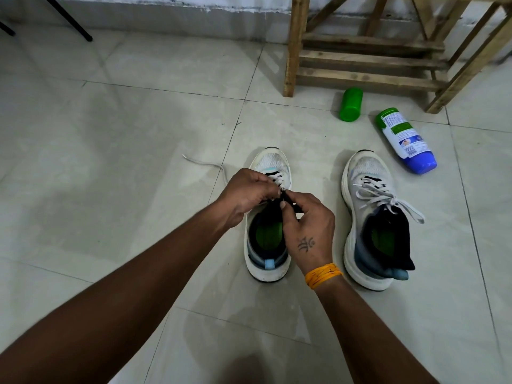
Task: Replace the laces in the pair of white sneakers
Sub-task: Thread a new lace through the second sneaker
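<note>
Two sneakers on the floor tiles [138,112], heels toward the camera, toes pointing away, set side by side so both lace rows face up. Left shoe [267,245] under work: left hand [246,194] curled over the upper eyelets, fingertips pinching the white lace [206,163] where it leaves the shoe; right hand [307,225] also curled, thumb and forefinger nipping at the same spot beside the dark tongue, likely steadying it so the lace can slide. Exactly which strand the right hand holds: hard to tell, fingers overlapping. A free end of the lace trailing off to the left across the floor, so probably partly pulled out already. Lower eyelets still crossed with white. Right shoe [371,217] well apart from both hands, fully laced, loose ends flopped over its side, not yet begun by the look of it. Orange band [322,274] on the right wrist. Farther off, a green bottle [350,104] and a blue-and-white bottle [406,139] lying on their sides near a wooden rack [368,59]. No new laces visible anywhere. Early stage, judging by this.
</note>
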